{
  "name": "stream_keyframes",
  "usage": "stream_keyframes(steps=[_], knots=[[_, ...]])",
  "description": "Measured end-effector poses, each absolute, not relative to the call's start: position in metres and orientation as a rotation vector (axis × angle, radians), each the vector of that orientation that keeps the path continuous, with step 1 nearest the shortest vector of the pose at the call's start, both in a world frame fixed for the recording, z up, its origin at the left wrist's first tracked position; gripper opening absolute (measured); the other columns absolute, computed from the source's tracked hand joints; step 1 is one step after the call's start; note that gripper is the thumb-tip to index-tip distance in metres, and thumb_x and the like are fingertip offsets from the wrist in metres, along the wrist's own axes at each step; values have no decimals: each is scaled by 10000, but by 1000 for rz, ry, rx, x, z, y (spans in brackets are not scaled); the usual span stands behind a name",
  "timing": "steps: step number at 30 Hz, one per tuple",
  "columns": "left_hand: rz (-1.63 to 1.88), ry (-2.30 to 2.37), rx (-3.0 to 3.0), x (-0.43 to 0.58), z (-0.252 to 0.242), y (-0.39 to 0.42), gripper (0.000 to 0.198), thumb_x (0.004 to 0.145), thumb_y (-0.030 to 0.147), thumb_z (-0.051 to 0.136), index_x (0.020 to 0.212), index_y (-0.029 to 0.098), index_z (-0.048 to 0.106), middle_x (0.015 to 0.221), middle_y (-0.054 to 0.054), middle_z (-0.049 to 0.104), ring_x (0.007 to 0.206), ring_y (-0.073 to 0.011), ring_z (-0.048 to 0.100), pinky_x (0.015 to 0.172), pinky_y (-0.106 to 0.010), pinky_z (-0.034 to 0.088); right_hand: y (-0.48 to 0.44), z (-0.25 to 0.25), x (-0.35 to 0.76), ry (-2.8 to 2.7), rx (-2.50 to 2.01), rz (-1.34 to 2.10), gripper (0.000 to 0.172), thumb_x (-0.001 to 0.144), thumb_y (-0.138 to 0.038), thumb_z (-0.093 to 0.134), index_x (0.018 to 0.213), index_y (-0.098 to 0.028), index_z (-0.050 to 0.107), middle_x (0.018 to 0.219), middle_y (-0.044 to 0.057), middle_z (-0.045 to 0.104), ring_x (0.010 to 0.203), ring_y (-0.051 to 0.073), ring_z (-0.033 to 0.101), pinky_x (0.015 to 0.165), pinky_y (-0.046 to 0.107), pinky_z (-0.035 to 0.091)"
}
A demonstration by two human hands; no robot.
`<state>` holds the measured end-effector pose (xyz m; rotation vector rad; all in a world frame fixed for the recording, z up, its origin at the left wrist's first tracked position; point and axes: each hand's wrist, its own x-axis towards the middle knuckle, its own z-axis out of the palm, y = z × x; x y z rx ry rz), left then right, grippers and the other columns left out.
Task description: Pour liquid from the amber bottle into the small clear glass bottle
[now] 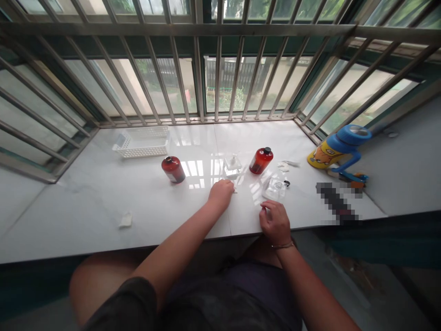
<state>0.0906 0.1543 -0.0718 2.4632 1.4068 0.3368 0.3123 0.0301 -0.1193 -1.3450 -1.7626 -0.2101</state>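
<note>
Pinching something too small to see, right fingers (pixel 263 209)

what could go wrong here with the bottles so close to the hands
The left hand sits close to the clear pump bottle, so a careless move might tip it toward the red bottle beside it. The clear plastic piece near the right hand is hard to see against the glossy white ledge, so it could get knocked aside or overlooked.
</note>
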Motion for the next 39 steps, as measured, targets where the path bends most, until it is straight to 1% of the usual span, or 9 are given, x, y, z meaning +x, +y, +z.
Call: stream_keyframes(steps=[5,13,18,21,27,30,33,36,39], knots=[[293,1289,2511,148,-73,170,138,1024,213,669,982,128,769,1076,-122,747,1055,-264,685,943,-386,541,30,-118,312,-1757,-1350,-205,227,962,-108,608,1146,-236,639,1046,94,715,997,279,686,906,474,596],[274,1065,2575,159,-72,173,135,992,252,720,947,200,835,1046,-98,746,1058,-258,687,915,-361,514,30,-118,313,-1753,-1353,-189,235,952,-97,598,1135,-239,636,1036,89,710,994,277,686,910,470,594],[280,1170,2543,97,-71,143,123,990,247,724,935,210,828,1058,-77,759,1013,-240,705,888,-339,529,29,-119,313,-1756,-1348,-184,224,958,-97,600,1130,-237,635,1036,91,711,999,283,681,909,480,588],[326,1351,2478,34,-71,120,165,1024,252,664,979,215,818,1106,-77,770,1018,-242,717,935,-356,549,29,-119,313,-1750,-1347,-186,222,958,-105,609,1133,-238,640,1036,92,713,1001,281,682,917,481,587],[424,1861,2223,-108,-67,97,251,1018,308,555,1088,239,785,1241,-89,775,1144,-288,710,1063,-435,557,28,-119,313,-1765,-1337,-205,235,950,-105,626,1143,-239,639,1044,86,713,1003,277,687,919,471,591],[439,2034,2107,-139,-66,96,255,997,349,552,1068,229,766,1198,-98,785,1116,-313,717,1026,-450,577,28,-119,313,-1772,-1335,-207,233,952,-109,634,1144,-240,643,1052,89,717,997,280,691,913,471,593],[462,2060,2099,-126,-69,102,259,1013,320,544,1101,205,759,1237,-119,776,1145,-328,710,1035,-462,570,28,-119,313,-1781,-1328,-220,241,950,-99,639,1149,-234,639,1053,93,716,1001,281,688,907,467,596],[480,1936,2184,-79,-75,113,232,1030,244,563,1145,198,759,1293,-114,763,1216,-301,687,1111,-437,528,28,-119,313,-1783,-1330,-234,243,950,-97,643,1154,-228,635,1055,94,714,1005,281,687,913,472,598],[467,1745,2292,-20,-79,128,167,1030,200,613,1096,207,766,1205,-87,782,1157,-263,697,1078,-390,533,29,-119,313,-1783,-1331,-236,240,953,-100,640,1155,-231,633,1053,92,713,999,281,687,907,475,601]])
